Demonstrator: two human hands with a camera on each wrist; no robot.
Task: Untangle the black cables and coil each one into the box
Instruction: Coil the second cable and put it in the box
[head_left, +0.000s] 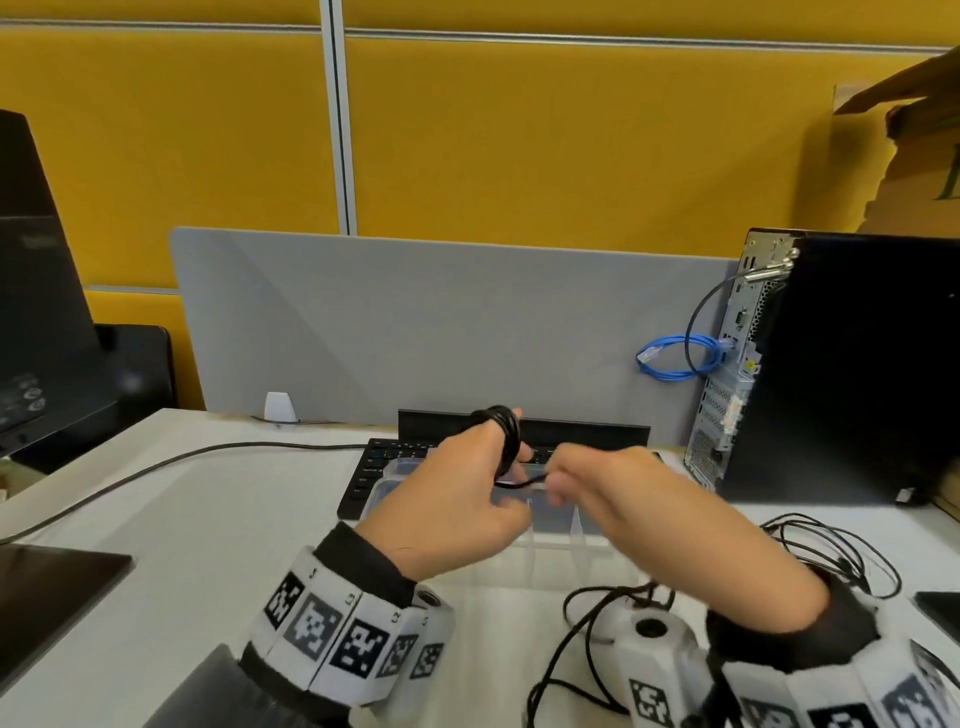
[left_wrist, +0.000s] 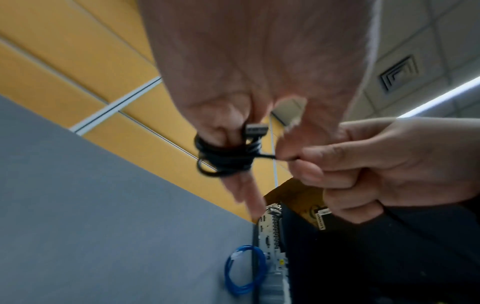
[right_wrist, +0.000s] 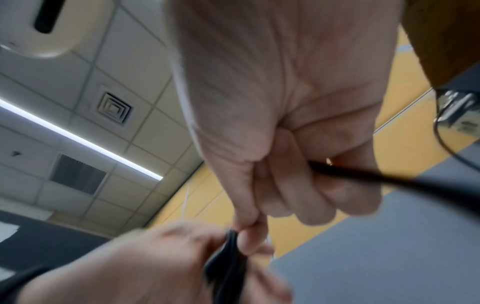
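Note:
My left hand (head_left: 467, 483) is raised over the clear plastic box (head_left: 550, 525), and a black cable coil (head_left: 506, 434) is wound round its fingers. In the left wrist view the coil (left_wrist: 226, 158) sits on the fingers with a USB plug (left_wrist: 255, 129) tucked against it. My right hand (head_left: 576, 480) pinches the cable's free strand just right of the coil; the strand (right_wrist: 363, 174) runs out of its fist. A loose tangle of black cables (head_left: 831, 551) lies on the table to the right, partly hidden by my right forearm.
A black keyboard (head_left: 374, 467) lies behind the box. A black PC tower (head_left: 841, 364) stands at the right with a blue network cable (head_left: 675, 358) hanging by it. A monitor (head_left: 36, 291) stands at the left, and a grey divider panel (head_left: 415, 322) closes the back.

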